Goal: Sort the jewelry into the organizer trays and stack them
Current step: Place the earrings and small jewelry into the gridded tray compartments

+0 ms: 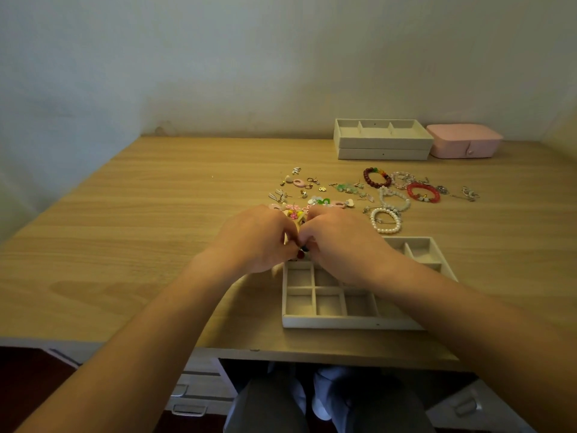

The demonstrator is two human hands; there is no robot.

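Observation:
A beige organizer tray [331, 321] with several small compartments lies near the table's front edge. Above its far left corner my left hand [259, 239] and my right hand [340, 242] meet, fingers curled, pinching a small dark red piece of jewelry [301, 253] between them. Loose earrings [299, 182] and small charms lie scattered just beyond my hands. To the right of them lie several bead bracelets: a brown one [377, 178], a red one [423, 192] and a white pearl one [386, 220]. Two more beige trays [382, 143] stand stacked at the back.
A pink closed jewelry box [464, 141] sits to the right of the stacked trays by the wall. The wooden table [156, 229] stretches bare to the left. Drawers and my knees show below the front edge.

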